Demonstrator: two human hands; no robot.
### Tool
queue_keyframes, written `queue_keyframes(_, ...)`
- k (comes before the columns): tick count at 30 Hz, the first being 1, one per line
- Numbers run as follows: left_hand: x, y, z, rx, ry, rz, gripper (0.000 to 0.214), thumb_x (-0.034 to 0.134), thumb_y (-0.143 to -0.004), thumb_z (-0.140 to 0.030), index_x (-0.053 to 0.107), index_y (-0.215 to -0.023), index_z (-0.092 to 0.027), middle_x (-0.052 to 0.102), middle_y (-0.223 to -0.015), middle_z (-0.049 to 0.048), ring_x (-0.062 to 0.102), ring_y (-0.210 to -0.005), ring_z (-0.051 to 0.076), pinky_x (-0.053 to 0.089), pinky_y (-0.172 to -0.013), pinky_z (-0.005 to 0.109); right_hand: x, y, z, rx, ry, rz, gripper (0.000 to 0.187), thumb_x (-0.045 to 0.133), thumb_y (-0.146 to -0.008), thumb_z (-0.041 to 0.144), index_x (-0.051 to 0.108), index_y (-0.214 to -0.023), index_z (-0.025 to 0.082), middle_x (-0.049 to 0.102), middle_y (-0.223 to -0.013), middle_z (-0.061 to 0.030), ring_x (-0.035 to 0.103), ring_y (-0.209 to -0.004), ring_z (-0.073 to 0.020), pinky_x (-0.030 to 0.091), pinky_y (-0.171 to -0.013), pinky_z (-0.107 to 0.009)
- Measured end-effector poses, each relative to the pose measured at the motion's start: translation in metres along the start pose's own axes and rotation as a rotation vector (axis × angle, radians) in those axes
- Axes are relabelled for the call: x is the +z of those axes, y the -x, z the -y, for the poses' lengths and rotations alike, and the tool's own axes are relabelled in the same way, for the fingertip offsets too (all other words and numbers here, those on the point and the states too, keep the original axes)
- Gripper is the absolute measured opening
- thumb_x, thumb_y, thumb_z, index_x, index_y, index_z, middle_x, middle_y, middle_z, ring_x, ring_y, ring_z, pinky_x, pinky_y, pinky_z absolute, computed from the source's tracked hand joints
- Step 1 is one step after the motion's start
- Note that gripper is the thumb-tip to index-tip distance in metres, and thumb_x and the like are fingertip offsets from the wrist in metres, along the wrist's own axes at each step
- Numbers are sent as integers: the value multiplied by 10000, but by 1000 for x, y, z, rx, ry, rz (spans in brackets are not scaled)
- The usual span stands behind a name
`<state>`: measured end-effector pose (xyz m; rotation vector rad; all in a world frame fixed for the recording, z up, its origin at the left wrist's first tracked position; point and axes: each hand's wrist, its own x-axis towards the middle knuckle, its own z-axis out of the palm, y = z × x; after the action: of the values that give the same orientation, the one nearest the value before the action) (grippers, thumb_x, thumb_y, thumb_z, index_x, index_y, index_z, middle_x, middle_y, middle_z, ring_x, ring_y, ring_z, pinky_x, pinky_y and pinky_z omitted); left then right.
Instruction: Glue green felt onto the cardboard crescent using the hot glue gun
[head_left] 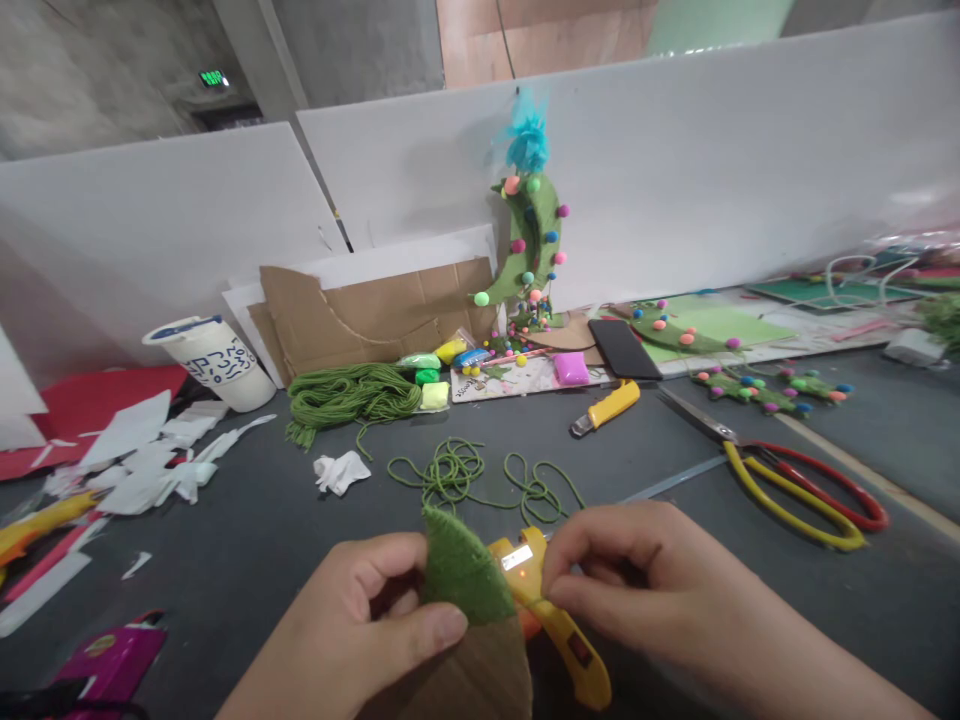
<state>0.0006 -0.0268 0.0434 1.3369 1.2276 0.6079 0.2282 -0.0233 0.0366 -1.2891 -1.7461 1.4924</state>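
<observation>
My left hand (375, 625) grips a curved cardboard piece (469, 675) between thumb and fingers. Green yarn (461, 565) covers its pointed tip in tight rows. Just right of that tip, my right hand (630, 570) is closed in a pinch; whatever lies between its fingertips is too small to make out. Behind the cardboard and partly hidden by it lies a yellow glue gun (574, 650) with a small lit display. A loose green cord (454, 470) trails in loops on the table beyond my hands.
Large scissors (795, 490) with red and yellow handles lie at right, near a yellow utility knife (611, 405). Behind are a green yarn bundle (352, 395), a phone (622, 348) and a pom-pom-decorated green crescent (536, 230). Paper scraps (154, 460) and a purple tool (109, 660) are at left.
</observation>
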Motion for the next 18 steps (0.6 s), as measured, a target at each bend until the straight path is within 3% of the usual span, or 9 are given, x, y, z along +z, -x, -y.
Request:
queue_keyframes(11,1,0,-2,-86,31,16,324,728,-664,-453,759,-847,-188,681,-672,-5,562,-619,155,403,-577,220,5,-8,-3,50,-67,-24,124,543,-774,240,626,-688,204,522,-544,49,458,-516,-104,347,-484,-198)
queue_keyframes(18,1,-3,1,24,151,188,287,730,-701,-440,764,-877,-216,697,-717,-9,597,-707,170,436,-646,235,19,-12,-11,68,-198,23,107,566,-769,252,621,-714,178,480,-556,57,398,-511,-89,301,-478,-200)
